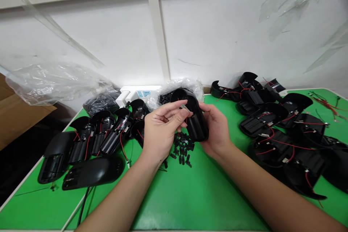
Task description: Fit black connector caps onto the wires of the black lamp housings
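A black plastic housing (198,125) is held upright above the green table, its hollow inner side facing me. My right hand (216,128) wraps round its right side. Between the thumb and fingers of my left hand (163,123) is a small metallic piece (186,108), held at the housing's opening. A bit of red wire shows beside these fingers. Small black plastic parts (182,150) lie loosely on the table below the housing.
Black housings with red wires (102,132) stand at the left, and more (261,119) are heaped at the right. A plastic bag of black parts (165,98) and a white power strip (140,92) sit near the wall. Loose wires (326,105) lie far right on the green table (190,203).
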Tool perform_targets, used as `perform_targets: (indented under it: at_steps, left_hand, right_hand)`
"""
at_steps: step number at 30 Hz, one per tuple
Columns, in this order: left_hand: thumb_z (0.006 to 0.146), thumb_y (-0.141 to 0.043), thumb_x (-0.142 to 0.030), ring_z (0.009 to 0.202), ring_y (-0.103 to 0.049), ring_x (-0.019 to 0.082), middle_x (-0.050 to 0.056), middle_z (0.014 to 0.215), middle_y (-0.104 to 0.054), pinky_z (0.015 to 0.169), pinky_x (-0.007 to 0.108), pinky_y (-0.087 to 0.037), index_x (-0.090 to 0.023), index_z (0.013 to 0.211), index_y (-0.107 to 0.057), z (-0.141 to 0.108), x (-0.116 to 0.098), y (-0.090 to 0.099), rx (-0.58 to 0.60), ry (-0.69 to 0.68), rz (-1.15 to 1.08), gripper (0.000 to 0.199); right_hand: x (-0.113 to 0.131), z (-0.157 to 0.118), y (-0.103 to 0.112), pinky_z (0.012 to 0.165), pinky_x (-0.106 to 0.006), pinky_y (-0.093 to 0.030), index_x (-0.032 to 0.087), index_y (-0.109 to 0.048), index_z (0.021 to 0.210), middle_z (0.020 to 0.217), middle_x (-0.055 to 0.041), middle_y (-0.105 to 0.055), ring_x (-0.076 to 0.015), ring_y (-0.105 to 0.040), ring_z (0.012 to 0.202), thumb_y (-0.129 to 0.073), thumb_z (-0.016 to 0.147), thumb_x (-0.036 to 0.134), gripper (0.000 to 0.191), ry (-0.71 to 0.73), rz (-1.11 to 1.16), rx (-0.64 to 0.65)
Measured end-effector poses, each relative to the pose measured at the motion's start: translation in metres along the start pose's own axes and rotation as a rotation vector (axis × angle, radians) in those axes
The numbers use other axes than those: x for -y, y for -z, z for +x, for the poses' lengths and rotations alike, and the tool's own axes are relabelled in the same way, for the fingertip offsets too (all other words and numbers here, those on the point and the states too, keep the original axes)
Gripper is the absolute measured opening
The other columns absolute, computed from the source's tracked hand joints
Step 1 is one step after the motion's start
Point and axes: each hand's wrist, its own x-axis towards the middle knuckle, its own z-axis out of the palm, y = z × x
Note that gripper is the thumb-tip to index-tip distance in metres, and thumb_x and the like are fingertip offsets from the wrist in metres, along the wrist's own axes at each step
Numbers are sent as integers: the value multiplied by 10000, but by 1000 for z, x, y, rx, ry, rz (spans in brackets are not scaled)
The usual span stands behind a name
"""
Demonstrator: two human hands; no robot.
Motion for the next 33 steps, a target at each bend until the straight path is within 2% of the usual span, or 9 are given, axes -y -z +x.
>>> perform_targets:
  at_steps: [5, 10, 18, 26, 33]
  left_hand:
    - [807, -857, -368, 655, -679, 91, 40, 767, -764, 616, 187, -543, -267, 1043, -844, 0, 2, 2, 14, -49, 22, 257]
    - [787, -870, -370, 645, -669, 96, 51, 795, -771, 645, 217, -577, -249, 1049, -844, 1, 0, 2, -2, -40, 24, 290]
    - [759, -890, -332, 632, -592, 51, 34, 840, -781, 626, 166, -532, -249, 942, -861, 1, 1, -1, -78, -81, 122, 203]
    - [730, -908, -325, 627, -586, 63, 51, 885, -797, 650, 204, -532, -253, 924, -865, 2, 3, -1, -77, -31, 86, 211]
    - [697, -929, -302, 562, -516, 20, 41, 856, -800, 593, 159, -488, -243, 892, -864, 0, 2, -4, -83, 61, -15, 213]
  right_hand:
    - [0, 1, 0, 590, -296, -520, 210, -711, 843, 700, -5, -707, -191, -666, 651, -676, 801, 393, 191, 9, -23, 15]
    - [0, 1, 0, 603, -280, -515, 212, -720, 893, 763, -6, -729, -182, -667, 699, -700, 782, 388, 209, 5, -10, -34]
    - [-2, 1, -1, 616, -285, -520, 213, -748, 926, 833, 5, -743, -186, -676, 747, -688, 776, 324, 195, 64, -6, -36]
    - [-7, 1, 4, 634, -300, -526, 233, -762, 1014, 972, 4, -771, -203, -691, 813, -678, 800, 342, 254, 86, -67, 11]
    - [-13, 2, 7, 631, -301, -483, 243, -765, 1035, 1004, 9, -773, -196, -685, 787, -685, 819, 362, 259, 115, -102, 42]
